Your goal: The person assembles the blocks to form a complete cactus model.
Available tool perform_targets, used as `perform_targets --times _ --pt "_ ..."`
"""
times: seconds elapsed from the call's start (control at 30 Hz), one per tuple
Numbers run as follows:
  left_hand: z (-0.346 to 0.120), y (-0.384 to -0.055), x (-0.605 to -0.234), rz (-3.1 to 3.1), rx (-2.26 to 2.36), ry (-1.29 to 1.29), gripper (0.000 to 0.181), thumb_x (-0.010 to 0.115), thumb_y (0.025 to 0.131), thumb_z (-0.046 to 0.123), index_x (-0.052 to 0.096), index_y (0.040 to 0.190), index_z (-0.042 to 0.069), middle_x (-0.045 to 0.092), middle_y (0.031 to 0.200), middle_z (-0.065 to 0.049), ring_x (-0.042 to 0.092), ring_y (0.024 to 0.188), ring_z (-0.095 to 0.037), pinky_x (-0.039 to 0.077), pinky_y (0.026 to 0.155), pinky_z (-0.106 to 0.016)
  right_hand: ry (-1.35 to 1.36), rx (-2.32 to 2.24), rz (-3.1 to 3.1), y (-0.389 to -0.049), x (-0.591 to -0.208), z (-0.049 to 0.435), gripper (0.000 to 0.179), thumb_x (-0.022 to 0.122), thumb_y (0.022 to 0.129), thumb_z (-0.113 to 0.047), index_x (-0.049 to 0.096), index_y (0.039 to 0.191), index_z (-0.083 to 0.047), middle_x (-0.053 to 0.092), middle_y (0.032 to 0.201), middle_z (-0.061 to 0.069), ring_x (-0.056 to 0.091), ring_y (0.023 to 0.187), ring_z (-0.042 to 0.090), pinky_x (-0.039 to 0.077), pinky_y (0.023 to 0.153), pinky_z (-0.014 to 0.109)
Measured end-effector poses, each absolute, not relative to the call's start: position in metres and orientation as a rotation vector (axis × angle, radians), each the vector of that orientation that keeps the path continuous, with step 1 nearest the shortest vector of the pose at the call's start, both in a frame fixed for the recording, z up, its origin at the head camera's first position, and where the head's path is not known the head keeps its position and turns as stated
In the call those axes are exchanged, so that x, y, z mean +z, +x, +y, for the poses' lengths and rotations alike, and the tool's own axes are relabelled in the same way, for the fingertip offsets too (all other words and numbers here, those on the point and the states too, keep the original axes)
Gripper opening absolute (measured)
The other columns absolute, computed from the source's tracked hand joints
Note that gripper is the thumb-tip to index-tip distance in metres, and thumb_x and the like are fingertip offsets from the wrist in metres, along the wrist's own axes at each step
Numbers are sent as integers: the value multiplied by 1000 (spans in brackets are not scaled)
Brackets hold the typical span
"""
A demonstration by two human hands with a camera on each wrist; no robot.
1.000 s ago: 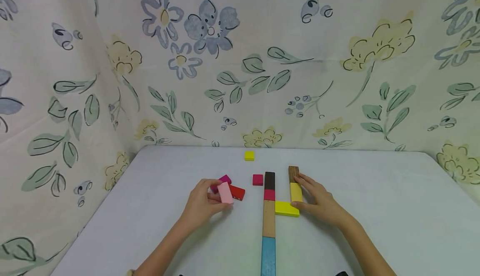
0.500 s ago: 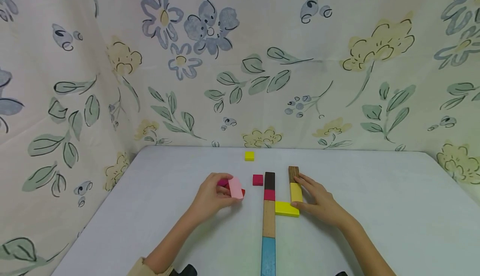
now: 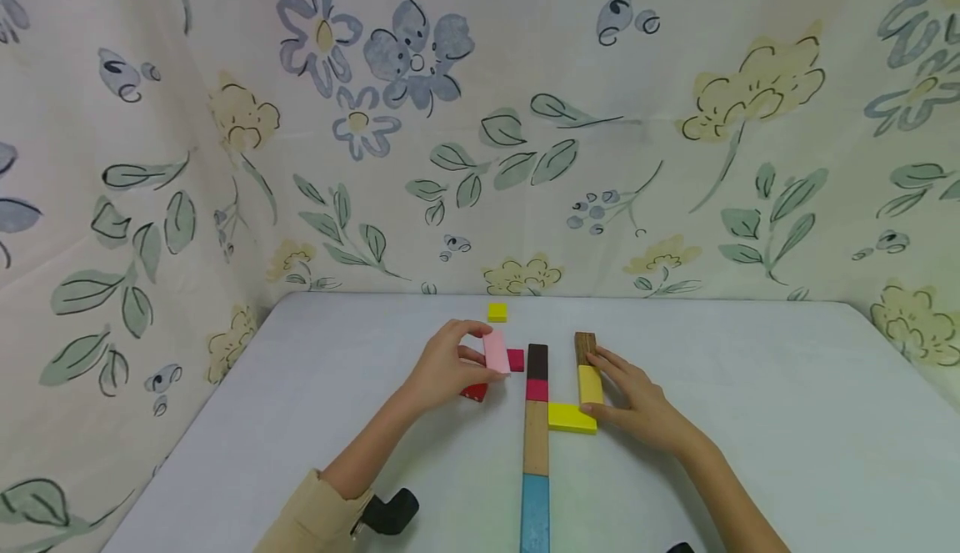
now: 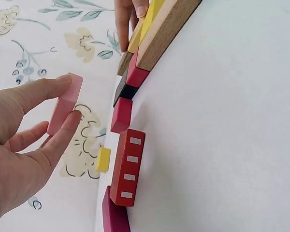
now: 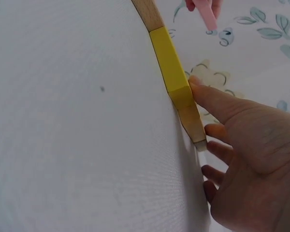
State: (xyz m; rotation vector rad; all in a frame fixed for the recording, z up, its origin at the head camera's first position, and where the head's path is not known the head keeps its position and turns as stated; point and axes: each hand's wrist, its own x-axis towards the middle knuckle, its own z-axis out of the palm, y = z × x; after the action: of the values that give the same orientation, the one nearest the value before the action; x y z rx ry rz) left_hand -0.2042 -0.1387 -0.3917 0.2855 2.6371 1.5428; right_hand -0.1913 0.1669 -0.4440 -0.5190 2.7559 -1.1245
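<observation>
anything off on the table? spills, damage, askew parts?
No spill or damage visible. The red block lies askew to the straight central row. Right wrist view also shows a dark speck against the white table; can't tell if it's a mark or lens dirt.

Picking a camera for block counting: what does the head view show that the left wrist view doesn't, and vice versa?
Only head: the blue block and the left sleeve. Only left wrist: the magenta block; in the head view the left hand seems to cover it. Both: the pink block pinched in that hand, the red block, the small yellow block and the right hand.
</observation>
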Motion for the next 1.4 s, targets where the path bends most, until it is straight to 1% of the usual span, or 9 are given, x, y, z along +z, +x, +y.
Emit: perform_targets --times 0.27,0.4,0.53,0.67,0.97,1.2,1.4 --pt "-127 -228 -385 2632 1473 356 60 87 87 9 60 140 5 58 140 -13 74 103 -23 64 83 -32 -531 -1127 2762 -191 -444 167 82 79 92 -38 44 159 -4 32 169 25 27 151 56 20 108 90" --pt "-121 -242 -385 2633 1441 392 58 87 88 10 62 140 7 59 140 -13 74 104 -23 63 89 -33 -528 -1136 2750 -191 -444 167 82 78 93 -38 44 159 -4 31 169 24 25 152 56 18 108 90" --pt "-114 -252 -385 2607 1452 438 60 87 88 11 61 141 5 59 140 -15 74 107 -25 63 93 -34 -529 -1127 2747 -191 -444 167 82 77 94 -38 43 160 -4 30 170 24 25 152 56 18 108 91" --pt "-108 -260 -385 2579 1457 473 62 87 87 10 60 143 3 59 141 -15 73 110 -27 63 93 -34 -529 -1130 2747 -191 -444 167 82 77 94 -39 43 160 -4 31 169 24 25 152 56 17 108 91" --pt "-98 -272 -389 2554 1424 487 59 86 88 12 62 142 5 58 140 -13 71 108 -24 62 87 -30 -546 -1111 2768 -191 -443 167 81 76 94 -41 44 159 -4 32 169 24 27 151 55 20 108 90" --pt "-93 -283 -391 2506 1440 502 56 84 90 10 62 142 6 59 142 -13 70 117 -28 62 93 -34 -548 -1103 2775 -191 -443 167 81 76 94 -40 45 158 -3 33 168 25 28 151 56 23 108 89" --pt "-90 -291 -396 2502 1424 508 59 86 88 11 63 142 4 60 143 -15 70 118 -29 61 96 -35 -550 -1103 2780 -191 -443 167 80 77 94 -40 46 158 -4 34 168 25 29 151 56 23 108 89"
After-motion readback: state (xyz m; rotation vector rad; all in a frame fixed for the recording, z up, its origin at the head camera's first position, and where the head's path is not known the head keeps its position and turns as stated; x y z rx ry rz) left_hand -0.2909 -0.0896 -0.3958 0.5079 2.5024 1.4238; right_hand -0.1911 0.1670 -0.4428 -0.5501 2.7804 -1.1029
